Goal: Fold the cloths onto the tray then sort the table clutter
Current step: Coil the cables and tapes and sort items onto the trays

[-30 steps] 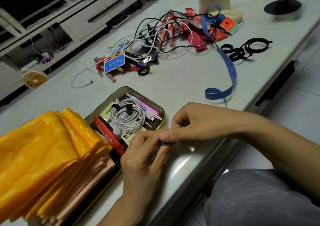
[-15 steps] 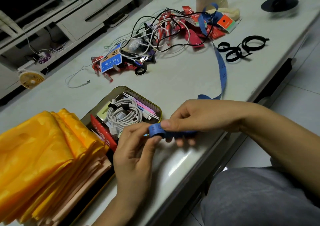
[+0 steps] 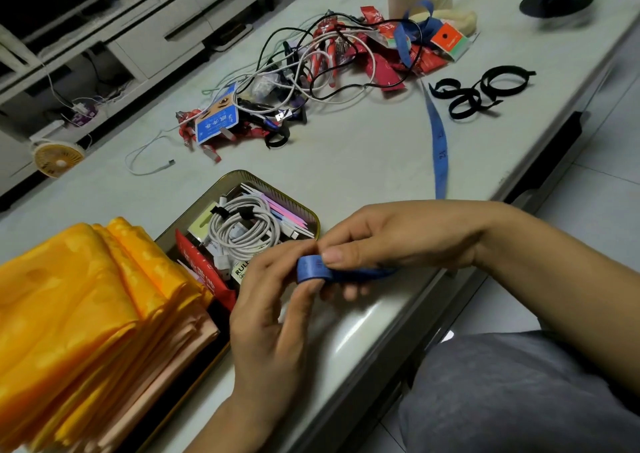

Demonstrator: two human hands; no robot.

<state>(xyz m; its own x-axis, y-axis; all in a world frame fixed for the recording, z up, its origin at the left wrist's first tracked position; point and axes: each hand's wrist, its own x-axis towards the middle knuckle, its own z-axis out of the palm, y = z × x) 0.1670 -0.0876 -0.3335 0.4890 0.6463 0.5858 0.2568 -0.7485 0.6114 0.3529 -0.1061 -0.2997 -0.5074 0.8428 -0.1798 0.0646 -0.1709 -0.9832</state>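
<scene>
1. Head view: I am holding the rolled end [image 3: 310, 269] of the blue tape measure [image 3: 439, 140] between both hands, just above the near edge of the table [image 3: 346, 161].
2. My left hand [image 3: 266, 317] is pinching the roll from the near side, thumb and fingertips curled against it. Nothing else is sitting in that hand.
3. My right hand [image 3: 398, 241] is pressing its thumb on top of the roll. Its curled fingers are closing round the flat strip running rightward beneath the palm.
4. Unrolled tape is lying on the table beyond my right hand, its long axis running away from me toward the cable pile [image 3: 311, 71], where the far end is looping upward.
5. The stretch between palm and table is passing behind my right wrist; it is probably continuous, but I cannot confirm that.
6. Judgement: the free length is lying on the right-hand side, so the right hand is the nearer one for drawing slack while the left is turning the roll.
7. The tray [image 3: 277, 183] is sitting just left of the roll, with a coiled white cable [image 3: 242, 227] in its far part and folded cloths [image 3: 69, 296] stacked over its near part. The finished roll is likely belonging there.
</scene>
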